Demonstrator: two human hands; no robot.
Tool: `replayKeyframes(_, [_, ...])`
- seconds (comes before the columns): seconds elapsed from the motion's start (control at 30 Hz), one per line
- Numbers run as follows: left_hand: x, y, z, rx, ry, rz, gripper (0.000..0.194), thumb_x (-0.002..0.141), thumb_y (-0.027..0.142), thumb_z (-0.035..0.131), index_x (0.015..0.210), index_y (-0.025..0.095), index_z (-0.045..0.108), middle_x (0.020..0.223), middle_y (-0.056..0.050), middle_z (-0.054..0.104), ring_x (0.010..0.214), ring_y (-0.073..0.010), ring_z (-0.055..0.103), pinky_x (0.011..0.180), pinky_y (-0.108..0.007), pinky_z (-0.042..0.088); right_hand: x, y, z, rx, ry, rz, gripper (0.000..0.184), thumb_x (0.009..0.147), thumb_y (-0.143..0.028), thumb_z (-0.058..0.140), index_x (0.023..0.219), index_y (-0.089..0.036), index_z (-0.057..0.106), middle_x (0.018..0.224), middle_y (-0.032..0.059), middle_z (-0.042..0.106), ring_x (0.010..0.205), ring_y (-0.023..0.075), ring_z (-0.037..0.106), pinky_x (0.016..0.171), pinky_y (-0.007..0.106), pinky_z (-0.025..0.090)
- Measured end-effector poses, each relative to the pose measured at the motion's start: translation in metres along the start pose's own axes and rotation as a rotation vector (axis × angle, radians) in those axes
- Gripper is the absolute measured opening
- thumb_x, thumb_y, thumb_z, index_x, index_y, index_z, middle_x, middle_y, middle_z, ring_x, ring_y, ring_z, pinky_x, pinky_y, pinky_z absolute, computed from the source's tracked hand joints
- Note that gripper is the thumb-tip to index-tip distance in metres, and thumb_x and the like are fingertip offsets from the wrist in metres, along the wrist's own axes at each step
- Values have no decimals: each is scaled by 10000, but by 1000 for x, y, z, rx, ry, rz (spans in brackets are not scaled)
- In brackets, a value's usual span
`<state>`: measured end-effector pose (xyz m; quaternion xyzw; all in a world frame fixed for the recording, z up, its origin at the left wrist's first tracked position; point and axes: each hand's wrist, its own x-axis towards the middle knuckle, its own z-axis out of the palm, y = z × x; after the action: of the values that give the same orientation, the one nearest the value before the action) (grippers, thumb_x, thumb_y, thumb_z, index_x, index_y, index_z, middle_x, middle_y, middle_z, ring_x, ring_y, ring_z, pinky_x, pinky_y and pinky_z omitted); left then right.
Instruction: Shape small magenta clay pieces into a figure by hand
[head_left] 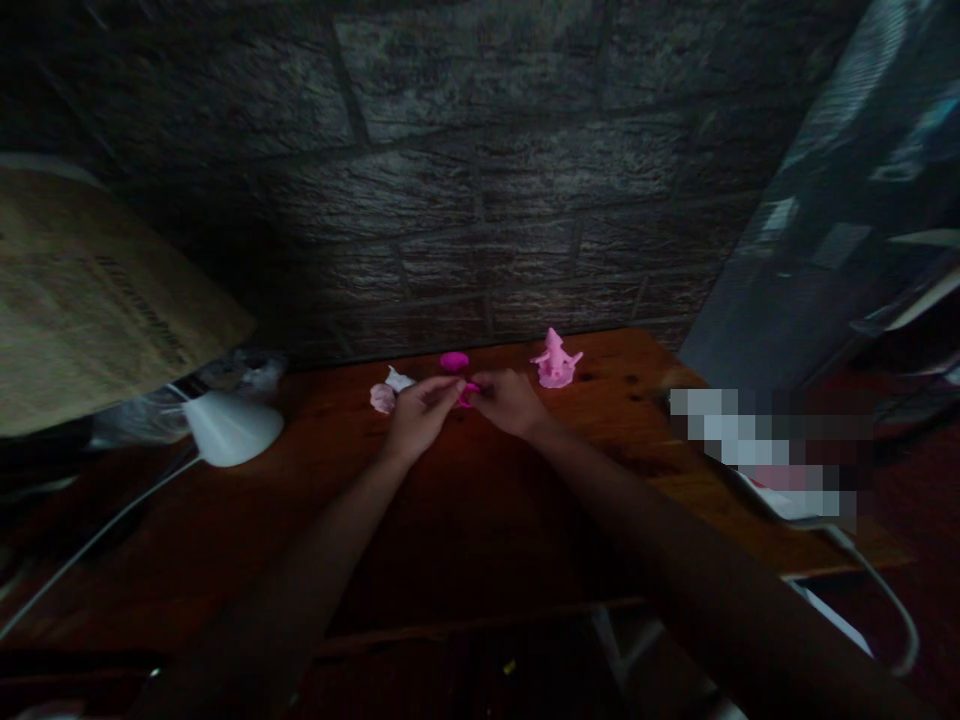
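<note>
My left hand and my right hand meet over the wooden table, fingers closed. Between their fingertips is a small piece of bright pink modelling clay, partly covered by the fingers. Just behind them lies a flat, rounded lump of the same bright pink. A pale pink lump sits left of my left hand, beside a crumpled white piece. To the right of my right hand stands a light pink clay figure with a pointed top, arm-like parts sticking out and a wide base.
The wooden table runs up to a dark brick-patterned wall. At left stands a white lamp base with a cable, under a large brown paper bag. A pixelated object lies at the right edge near a white cable.
</note>
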<state>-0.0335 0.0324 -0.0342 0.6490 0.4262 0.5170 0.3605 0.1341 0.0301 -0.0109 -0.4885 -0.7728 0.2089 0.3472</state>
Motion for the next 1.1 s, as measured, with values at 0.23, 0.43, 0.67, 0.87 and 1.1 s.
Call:
replayKeyframes(0.23, [1, 1, -14, 420, 156, 216, 231, 912, 326, 611, 1044, 188, 741, 1037, -90, 791, 955, -235, 749, 919, -394, 588, 10, 18, -5, 327, 124, 200, 266, 836, -99, 597, 964, -232, 789, 886, 23, 783, 756, 179, 715, 769, 312, 563])
replayKeyframes(0.43, [42, -1, -4, 778, 54, 238, 425, 839, 187, 667, 1263, 160, 656, 1376, -153, 646, 1335, -299, 561, 1150, -465, 420, 15, 28, -13, 793, 207, 438, 221, 807, -69, 571, 853, -192, 748, 730, 18, 718, 687, 150, 679, 776, 320, 597])
replayKeyframes(0.67, [70, 10, 11, 907, -94, 224, 241, 849, 189, 595, 1040, 181, 741, 1112, -158, 752, 1082, -329, 693, 997, -477, 515, 12, 15, -33, 1128, 113, 447, 268, 755, 12, 542, 850, -185, 698, 805, 34, 731, 740, 133, 712, 715, 275, 600])
replayKeyframes(0.87, [20, 28, 4, 823, 150, 467, 316, 868, 405, 648, 1100, 198, 704, 1111, -105, 737, 1046, -282, 677, 973, -431, 510, 15, 16, -30, 1019, 112, 400, 85, 802, -220, 784, 817, -175, 713, 715, 0, 684, 600, 99, 589, 564, 210, 504])
replayKeyframes(1.1, [6, 24, 9, 664, 91, 451, 311, 851, 345, 680, 1112, 180, 711, 1107, -103, 748, 1027, -270, 700, 944, -419, 537, 11, 20, -7, 776, 52, 132, 119, 771, -220, 825, 860, -158, 776, 651, -35, 683, 589, 78, 603, 650, 201, 467])
